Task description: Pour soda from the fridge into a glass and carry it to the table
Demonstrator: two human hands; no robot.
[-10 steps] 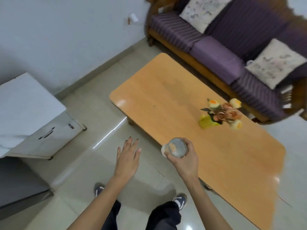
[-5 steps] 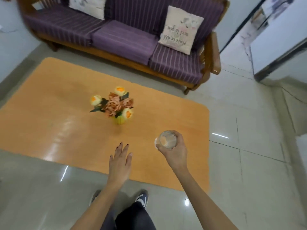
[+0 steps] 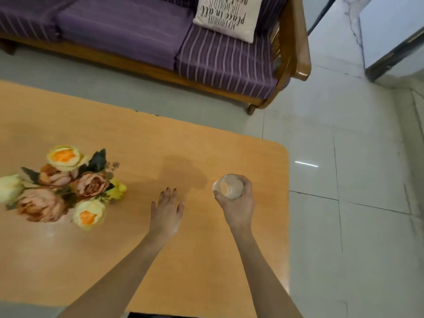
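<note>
From the head camera, the only view there is, the person stands at the near edge of the table (image 3: 114, 260) with both arms out over it. The right hand (image 3: 237, 206) holds the glass (image 3: 231, 186) from the near side, fingers curled around its wall and the thumb wrapped on the left, so the mouth faces straight up at the lens. That upright grip makes sense for a drink being carried: it keeps the liquid level. The glass hangs over the right part of the tabletop, well apart from the flowers (image 3: 62, 184), which leaves bare wood beneath it for setting down.

The left hand (image 3: 167, 211) holds nothing. Its palm faces down, the fingers extended and only slightly parted, hovering beside the glass as if for balance or ready to steady it.

I judge the carry nearly finished, with only the lowering left.

Whether the glass base already touches the wood I cannot tell, since the hand and the top-down angle hide it. The contents are pale and hard to read as soda. The vase under the flowers is mostly covered by blooms. The sofa (image 3: 160, 37) is cut off at the top, and the 1 cushion (image 3: 227, 14) with it.
</note>
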